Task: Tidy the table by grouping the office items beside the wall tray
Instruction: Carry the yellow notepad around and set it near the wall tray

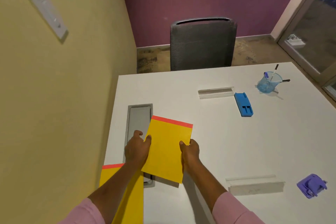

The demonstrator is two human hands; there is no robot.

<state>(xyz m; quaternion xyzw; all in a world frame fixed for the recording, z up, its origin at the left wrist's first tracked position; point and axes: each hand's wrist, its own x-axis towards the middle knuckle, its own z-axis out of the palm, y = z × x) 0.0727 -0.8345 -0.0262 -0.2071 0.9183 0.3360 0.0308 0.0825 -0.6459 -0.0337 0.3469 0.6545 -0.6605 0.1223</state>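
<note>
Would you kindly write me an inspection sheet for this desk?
Surface: white table, grey tray set in beside the wall.
Job's things: raised yellow pad partly over the tray; second yellow pad near left; blue case, pen cup, purple gadget, far clear strip, near clear strip spread rightward.
Clutter: nothing seen.
Grips: left hand and right hand hold the raised yellow pad's sides.
Cables: nothing seen.
Surroundings: grey chair, wall plate.
</note>
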